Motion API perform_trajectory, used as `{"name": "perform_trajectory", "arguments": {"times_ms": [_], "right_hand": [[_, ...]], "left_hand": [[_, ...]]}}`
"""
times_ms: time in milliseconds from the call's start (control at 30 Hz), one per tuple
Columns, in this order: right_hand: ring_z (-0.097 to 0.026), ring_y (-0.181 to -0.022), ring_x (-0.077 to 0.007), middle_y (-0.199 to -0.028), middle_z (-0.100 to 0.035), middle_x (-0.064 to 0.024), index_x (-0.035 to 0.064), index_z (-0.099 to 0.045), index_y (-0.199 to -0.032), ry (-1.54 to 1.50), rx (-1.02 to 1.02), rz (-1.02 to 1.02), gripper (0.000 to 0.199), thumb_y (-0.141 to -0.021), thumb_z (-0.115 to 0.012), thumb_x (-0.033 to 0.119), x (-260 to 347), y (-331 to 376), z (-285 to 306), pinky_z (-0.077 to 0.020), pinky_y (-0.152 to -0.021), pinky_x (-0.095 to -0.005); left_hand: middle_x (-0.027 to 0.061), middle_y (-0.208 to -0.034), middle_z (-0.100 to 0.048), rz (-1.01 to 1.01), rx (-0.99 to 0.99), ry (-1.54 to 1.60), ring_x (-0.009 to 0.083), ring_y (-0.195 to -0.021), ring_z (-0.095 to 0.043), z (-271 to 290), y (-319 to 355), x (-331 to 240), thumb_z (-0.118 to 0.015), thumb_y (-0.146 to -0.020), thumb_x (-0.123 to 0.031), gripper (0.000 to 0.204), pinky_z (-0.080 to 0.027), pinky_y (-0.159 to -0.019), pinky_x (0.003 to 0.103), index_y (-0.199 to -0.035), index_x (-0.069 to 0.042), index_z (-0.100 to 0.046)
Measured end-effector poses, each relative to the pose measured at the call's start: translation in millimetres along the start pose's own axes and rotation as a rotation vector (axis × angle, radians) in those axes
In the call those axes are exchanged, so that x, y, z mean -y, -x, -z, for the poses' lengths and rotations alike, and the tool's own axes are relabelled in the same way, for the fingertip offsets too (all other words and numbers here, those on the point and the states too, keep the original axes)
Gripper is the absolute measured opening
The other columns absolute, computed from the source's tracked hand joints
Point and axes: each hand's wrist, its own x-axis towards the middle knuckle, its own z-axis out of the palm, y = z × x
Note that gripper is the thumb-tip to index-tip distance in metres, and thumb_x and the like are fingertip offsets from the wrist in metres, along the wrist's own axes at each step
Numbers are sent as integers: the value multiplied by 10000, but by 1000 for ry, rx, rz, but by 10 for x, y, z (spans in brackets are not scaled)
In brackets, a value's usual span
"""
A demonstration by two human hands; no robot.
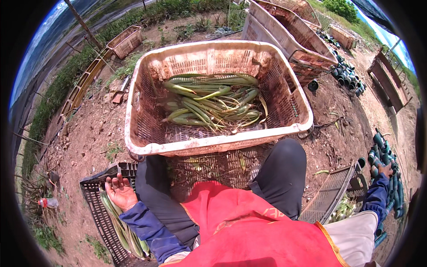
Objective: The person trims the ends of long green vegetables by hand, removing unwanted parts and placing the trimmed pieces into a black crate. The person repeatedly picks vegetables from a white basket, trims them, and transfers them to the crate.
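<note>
Two hands: left hand [119,192], fingers spread, palm up over long green leaves [116,219] in black slatted plastic crate [91,196]; best gathered by bases. Right hand [386,170] touches dark-green stacked plastic pots [391,187]; finger state cannot be told.

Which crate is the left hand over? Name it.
The low black crate at the person's left, holding long green leaves; the left hand hovers open above it. The other crates are pale and reddish.

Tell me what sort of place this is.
Probably an open-air farm plot or plant nursery: bare brown soil, a large pale plastic crate holding long green cut leaves, and piles of small dark plastic pots. The left hand reaches into a black tray.
</note>
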Motion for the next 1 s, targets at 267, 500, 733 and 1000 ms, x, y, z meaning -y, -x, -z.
{"name": "perform_trajectory", "arguments": {"times_ms": [267,500,733,1000], "right_hand": [[-675,-1148,-267,-1225,-705,-194,-20,-613,-1307,-860,274,1091,417,-1011,-621,273,3972,1096,1033,-512,-996,-364],[-715,-898,-353,-896,-737,-148,126,-724,-929,-124,-17,1482,222,-819,-643,302,6326,3098,1458,-558,-810,-485],[-673,-1000,-362,-977,-715,-162,82,-697,-980,-310,57,1641,272,-795,-685,282,7327,3518,1108,-506,-842,-501],[-625,-1134,-447,-1212,-652,-268,51,-504,-1403,-393,567,1736,675,-782,-723,200,8014,4275,212,-514,-943,-477]], "left_hand": [[21,-925,-741,76,-137,-137,244,-992,-732,-91,145,24,-565,-1043,-353,271,-596,-759,391,-1151,-139,-690],[10,-931,-722,100,-189,-326,243,-957,-725,-269,106,89,-559,-1043,-342,261,-553,-739,371,-1178,-148,-667],[47,-1025,-749,166,46,-360,251,-1016,-716,-399,38,55,-485,-1088,-354,332,-566,-765,365,-1258,-113,-639],[63,-1017,-752,138,61,-404,247,-1008,-724,-534,36,86,-456,-1104,-325,328,-599,-748,363,-1271,-92,-615]]}}
